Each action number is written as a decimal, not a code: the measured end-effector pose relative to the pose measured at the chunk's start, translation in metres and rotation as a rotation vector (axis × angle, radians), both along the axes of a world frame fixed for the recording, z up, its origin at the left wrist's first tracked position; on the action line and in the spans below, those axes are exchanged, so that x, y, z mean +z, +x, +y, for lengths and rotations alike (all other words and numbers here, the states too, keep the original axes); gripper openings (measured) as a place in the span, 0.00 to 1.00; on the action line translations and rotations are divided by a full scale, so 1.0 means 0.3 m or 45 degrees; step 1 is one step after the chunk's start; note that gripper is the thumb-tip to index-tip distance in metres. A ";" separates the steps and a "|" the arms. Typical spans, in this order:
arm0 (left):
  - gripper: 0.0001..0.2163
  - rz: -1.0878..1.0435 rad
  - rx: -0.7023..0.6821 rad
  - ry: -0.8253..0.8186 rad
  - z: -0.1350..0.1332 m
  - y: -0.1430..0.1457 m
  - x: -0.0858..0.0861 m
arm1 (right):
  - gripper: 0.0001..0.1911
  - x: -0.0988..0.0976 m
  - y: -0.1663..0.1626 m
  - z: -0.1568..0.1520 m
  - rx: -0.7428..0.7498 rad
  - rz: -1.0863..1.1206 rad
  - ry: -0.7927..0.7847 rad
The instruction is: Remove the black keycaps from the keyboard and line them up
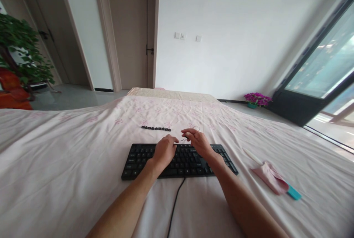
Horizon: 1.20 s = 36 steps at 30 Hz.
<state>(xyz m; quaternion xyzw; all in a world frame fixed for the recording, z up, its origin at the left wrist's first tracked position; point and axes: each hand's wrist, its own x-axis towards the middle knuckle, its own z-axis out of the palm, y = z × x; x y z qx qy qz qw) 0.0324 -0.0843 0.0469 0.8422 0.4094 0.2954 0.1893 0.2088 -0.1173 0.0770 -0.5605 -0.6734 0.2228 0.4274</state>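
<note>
A black keyboard (pixel 182 160) lies on the bedspread in front of me, its cable running towards me. My left hand (pixel 165 149) is over the keyboard's upper middle, fingers curled and thumb side towards the right hand; whether anything is in its fingers is hidden. Just right of it, my right hand (pixel 198 142) pinches a wire keycap puller, whose thin wire (pixel 183 140) shows between the hands. A small dark piece, perhaps a keycap, is at its fingertips. Beyond the keyboard, several black keycaps (pixel 156 128) stand in a row.
A pink cloth (pixel 270 177) with a teal-ended item (pixel 294 192) lies to the right, near a thin pale stick (pixel 251 155). The pale floral bedspread (pixel 83 157) has folds. Further off are a door (pixel 128 31), a leafy plant (pixel 22 46) and purple flowers (pixel 257 99).
</note>
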 end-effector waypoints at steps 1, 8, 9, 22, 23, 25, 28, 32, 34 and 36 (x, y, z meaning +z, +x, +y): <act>0.11 0.013 0.016 -0.006 -0.006 0.003 0.005 | 0.18 -0.002 -0.003 -0.003 0.012 0.019 -0.023; 0.09 0.065 0.084 -0.009 -0.018 0.018 0.008 | 0.16 0.022 -0.019 -0.019 -0.003 -0.031 -0.017; 0.08 0.065 0.083 -0.003 -0.018 0.019 0.006 | 0.16 0.023 -0.021 -0.020 0.010 -0.048 -0.006; 0.08 0.174 0.109 0.029 -0.022 0.028 0.008 | 0.15 0.013 -0.055 0.005 0.150 -0.387 0.115; 0.08 0.173 0.114 0.032 -0.021 0.028 0.006 | 0.15 0.011 -0.055 0.005 0.162 -0.401 0.131; 0.08 0.159 0.121 0.025 -0.021 0.030 0.004 | 0.15 0.004 -0.047 0.000 0.168 -0.375 0.151; 0.08 0.111 0.102 -0.003 -0.024 0.031 0.004 | 0.16 -0.003 -0.022 -0.013 0.113 -0.246 0.103; 0.08 0.099 0.096 -0.004 -0.030 0.033 0.006 | 0.18 -0.007 -0.014 -0.024 0.058 -0.237 0.020; 0.07 0.123 0.126 0.002 -0.029 0.032 0.009 | 0.16 -0.010 -0.031 -0.020 0.091 -0.337 0.064; 0.07 0.139 0.148 -0.026 -0.025 0.031 0.013 | 0.15 -0.016 -0.053 -0.012 0.134 -0.448 0.131</act>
